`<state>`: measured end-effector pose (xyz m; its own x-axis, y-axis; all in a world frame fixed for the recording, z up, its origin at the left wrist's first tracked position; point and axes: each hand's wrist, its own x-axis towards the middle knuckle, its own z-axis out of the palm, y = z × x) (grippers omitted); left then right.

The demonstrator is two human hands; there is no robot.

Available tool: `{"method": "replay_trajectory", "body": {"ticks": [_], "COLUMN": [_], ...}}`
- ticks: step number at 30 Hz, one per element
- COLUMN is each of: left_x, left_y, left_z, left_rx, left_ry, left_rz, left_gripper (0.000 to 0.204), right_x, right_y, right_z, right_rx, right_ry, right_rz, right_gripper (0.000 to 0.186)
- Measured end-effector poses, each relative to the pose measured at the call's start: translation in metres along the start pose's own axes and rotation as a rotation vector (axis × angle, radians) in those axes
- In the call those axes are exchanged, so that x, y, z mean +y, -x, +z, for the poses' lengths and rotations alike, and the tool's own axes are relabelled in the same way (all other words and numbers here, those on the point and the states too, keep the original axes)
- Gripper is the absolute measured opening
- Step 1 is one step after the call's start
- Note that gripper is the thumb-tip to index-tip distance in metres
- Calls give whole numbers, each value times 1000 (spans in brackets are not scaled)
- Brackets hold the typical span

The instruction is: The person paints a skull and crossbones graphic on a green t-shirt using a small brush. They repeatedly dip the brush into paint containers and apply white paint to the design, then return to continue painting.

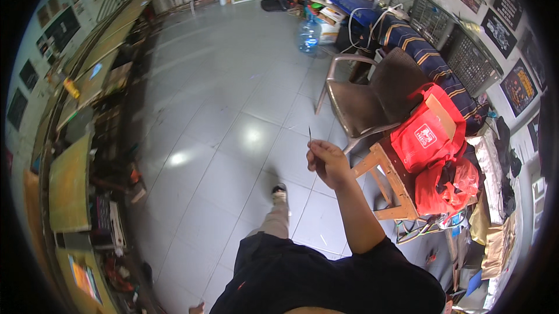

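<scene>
My right hand (328, 161) is raised in front of me, fingers closed in a pinch. A thin, dark, pointed stick-like thing (310, 133) stands up from between its thumb and fingers; its exact kind is too small to tell. Of my left hand (197, 309), only a bit shows at the lower edge, too little to make out its fingers. Nearest the right hand are a wooden stool (389, 181) and a brown armchair (358, 101). On the stool lie a red bag (430, 130) and a crumpled red plastic bag (434, 189).
Grey floor tiles (233, 116) stretch ahead, with my foot (280, 193) on them. Long work tables (110, 46) line the left side. A large water bottle (309, 35) stands near a blue-covered table (352, 2). Grey plastic crates (466, 57) lean along the right wall.
</scene>
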<state>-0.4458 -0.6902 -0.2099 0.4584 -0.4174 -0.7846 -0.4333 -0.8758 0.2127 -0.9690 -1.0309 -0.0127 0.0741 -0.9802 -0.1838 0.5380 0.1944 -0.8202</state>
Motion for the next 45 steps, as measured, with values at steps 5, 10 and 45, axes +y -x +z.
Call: {"method": "replay_trajectory", "body": {"ticks": [5, 10, 45], "left_x": [205, 519, 1662], "left_y": [-124, -261, -229], "left_z": [15, 49, -67], "left_rx": [-126, -98, -724], "left_ry": [-78, 49, 1411], "left_rz": [36, 249, 1055], "left_gripper": [62, 48, 17], "right_x": [-103, -198, -369], "right_y": [-144, -229, -1231], "right_z": [-75, -114, -76], "right_rx": [103, 140, -463], "right_ry": [-136, -105, -363], "right_rz": [-133, -142, 188], "right_gripper": [20, 16, 13]}}
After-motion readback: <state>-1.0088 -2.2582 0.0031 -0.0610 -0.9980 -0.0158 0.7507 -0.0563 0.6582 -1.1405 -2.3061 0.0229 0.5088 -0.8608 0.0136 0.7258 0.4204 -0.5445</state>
